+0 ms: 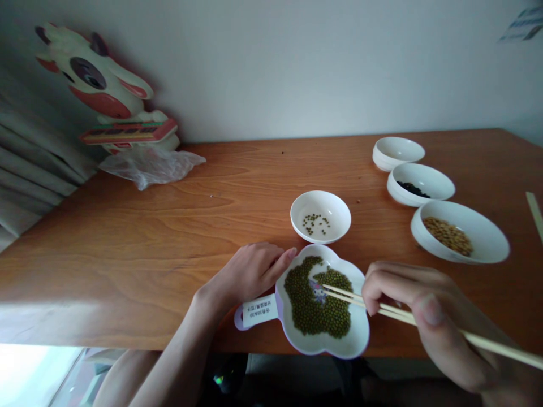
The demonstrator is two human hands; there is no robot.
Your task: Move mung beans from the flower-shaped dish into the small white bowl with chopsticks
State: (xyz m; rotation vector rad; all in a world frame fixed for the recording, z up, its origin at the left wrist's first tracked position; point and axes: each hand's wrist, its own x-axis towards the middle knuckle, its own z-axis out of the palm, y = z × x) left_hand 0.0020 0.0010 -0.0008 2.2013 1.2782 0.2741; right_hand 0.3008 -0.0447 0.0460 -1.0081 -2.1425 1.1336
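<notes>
My right hand grips a pair of wooden chopsticks, their tips down among the green mung beans in a flower-shaped white dish with a lilac edge. A cartoon figure shows on the dish's bare floor near the tips; I cannot make out a bean between them. On the left, my left hand lies on the table, its thumb stretched to the dish's rim and the other fingers partly hidden. The labelled handle points left below that hand. Just behind the dish stands a white bowl with scattered mung beans.
At the right are a white bowl of tan beans, another bowl with dark beans, and a third bowl behind. A cow-shaped toy keyboard and a clear plastic bag sit back left. A light stick lies far right.
</notes>
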